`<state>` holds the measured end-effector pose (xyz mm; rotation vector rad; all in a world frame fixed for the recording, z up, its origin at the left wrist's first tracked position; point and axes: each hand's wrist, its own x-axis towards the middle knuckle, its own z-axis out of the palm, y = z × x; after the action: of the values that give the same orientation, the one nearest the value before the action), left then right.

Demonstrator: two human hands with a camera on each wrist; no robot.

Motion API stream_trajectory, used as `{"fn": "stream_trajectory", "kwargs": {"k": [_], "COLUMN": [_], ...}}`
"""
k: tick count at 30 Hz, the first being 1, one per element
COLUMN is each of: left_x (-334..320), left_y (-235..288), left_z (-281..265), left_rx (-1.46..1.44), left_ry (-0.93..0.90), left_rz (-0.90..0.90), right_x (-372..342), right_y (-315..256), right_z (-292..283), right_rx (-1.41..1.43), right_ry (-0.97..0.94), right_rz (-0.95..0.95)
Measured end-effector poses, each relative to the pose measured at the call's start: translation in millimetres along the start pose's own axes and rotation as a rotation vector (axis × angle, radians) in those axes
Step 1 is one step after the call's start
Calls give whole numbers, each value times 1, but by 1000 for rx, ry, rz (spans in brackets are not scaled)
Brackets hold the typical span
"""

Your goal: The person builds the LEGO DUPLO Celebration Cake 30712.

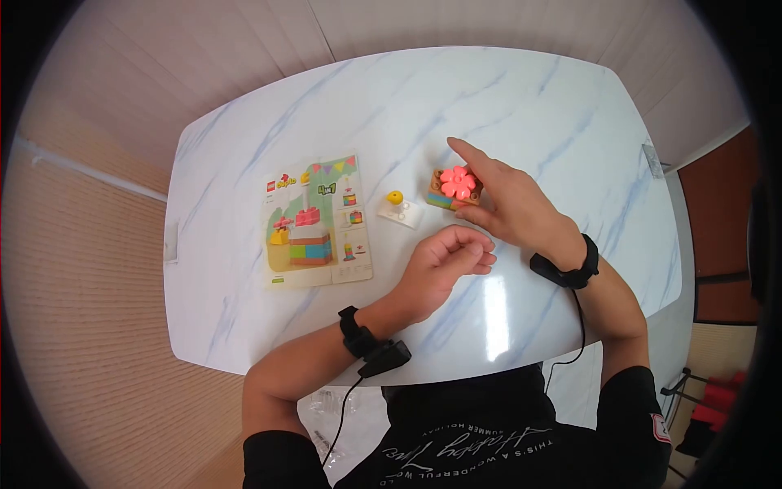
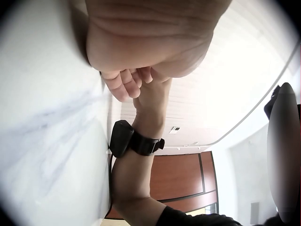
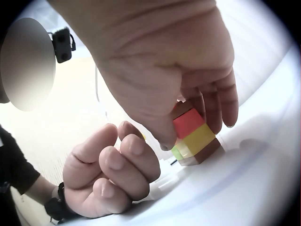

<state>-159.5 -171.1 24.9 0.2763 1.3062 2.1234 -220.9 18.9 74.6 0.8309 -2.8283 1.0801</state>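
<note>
A stack of toy building bricks (image 3: 195, 132) stands on the table, with brown, red, yellow and green parts showing. On its top sits a coral-pink flower piece (image 1: 458, 183). My right hand (image 1: 521, 204) is around the stack's right side, thumb at its near corner and fingers stretched out past the far side. In the right wrist view the thumb and fingers flank the stack. My left hand (image 1: 444, 269) rests on the table nearer my body, fingers loosely curled, holding nothing. A white brick (image 1: 399, 213) with a yellow round piece (image 1: 395, 197) lies left of the stack.
A printed brick-set booklet (image 1: 318, 220) lies flat on the left, with pictures of built models. The white table (image 1: 244, 138) has blue-grey marbling and a rounded edge close to a wall. Black wrist cameras with cables are strapped on both forearms.
</note>
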Motion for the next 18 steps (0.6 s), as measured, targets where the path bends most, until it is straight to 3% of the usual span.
{"fn": "stream_trajectory", "kwargs": {"k": [9, 18], "left_x": [2, 1], "left_y": [-4, -3], "left_z": [-2, 2], "left_rx": [-43, -72], "left_ry": [-13, 10], "left_rz": [11, 35], "right_x": [8, 5], "right_y": [-5, 4], "right_z": [-3, -1], "right_rx": [54, -24], "right_ry": [-21, 8], "right_rz": [120, 8]}}
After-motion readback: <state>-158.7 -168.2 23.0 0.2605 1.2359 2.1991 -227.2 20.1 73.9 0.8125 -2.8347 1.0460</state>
